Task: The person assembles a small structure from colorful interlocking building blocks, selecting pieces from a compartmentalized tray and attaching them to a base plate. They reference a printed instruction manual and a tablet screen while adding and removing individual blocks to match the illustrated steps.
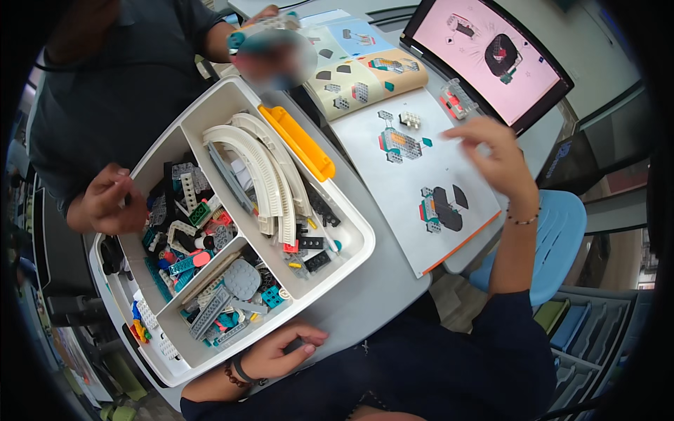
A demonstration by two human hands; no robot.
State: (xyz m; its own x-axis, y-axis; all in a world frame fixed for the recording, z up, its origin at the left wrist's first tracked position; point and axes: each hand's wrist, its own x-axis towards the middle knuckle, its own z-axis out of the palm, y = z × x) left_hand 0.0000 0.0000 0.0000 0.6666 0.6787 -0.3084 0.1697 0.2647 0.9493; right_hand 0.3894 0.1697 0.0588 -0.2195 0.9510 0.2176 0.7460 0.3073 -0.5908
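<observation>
My right hand (491,154) is over the right side of an open instruction booklet (393,203), its index finger stretched out and the others loosely bent, holding nothing. Near its fingertips, a small transparent and coral brick assembly (458,100) stands by the screen. A small white brick piece (410,120) lies on the booklet page. My left hand (284,352) rests at the table's near edge beside a white sorting bin (344,263). Its fingers are relaxed and slightly apart, with nothing in them.
Mixed bricks and curved white track pieces (270,168) fill the bin's compartments; a yellow-orange tray (298,142) sits along its rim. Across the bin, a co-worker's hand (112,200) hovers, while the other holds a partly blurred brick build (270,38). A tilted screen (491,56) and blue chair (554,238) are right.
</observation>
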